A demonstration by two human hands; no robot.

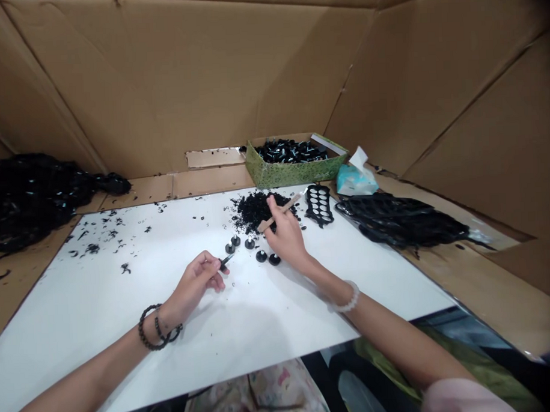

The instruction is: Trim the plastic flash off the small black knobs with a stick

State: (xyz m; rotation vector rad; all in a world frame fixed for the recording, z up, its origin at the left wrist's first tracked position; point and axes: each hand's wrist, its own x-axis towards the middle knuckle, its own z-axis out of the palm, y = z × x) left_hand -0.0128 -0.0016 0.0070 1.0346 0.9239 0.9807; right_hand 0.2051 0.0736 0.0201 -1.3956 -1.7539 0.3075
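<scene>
Pinched in my left hand [199,279] is a black round-based part with a metal stud [223,263], its stud pointing up to the right. My right hand [285,235] grips a slim tan-handled knife [280,213], whose pale, shiny tip points up to the right, away from my left hand. Between the hands, several similar studded black parts [250,243] stand on the white board [261,326], studs upward. Just behind my right hand lies a heap of small black scraps [253,211], partly hidden by that hand.
A green box [296,172] at the back holds many studded black parts. Right of it are a tissue pack [357,179], a black sheet with oval holes [319,204] and flattened black plastic [406,219]. A black bag [31,196] lies left. Cardboard walls [198,70] surround the board.
</scene>
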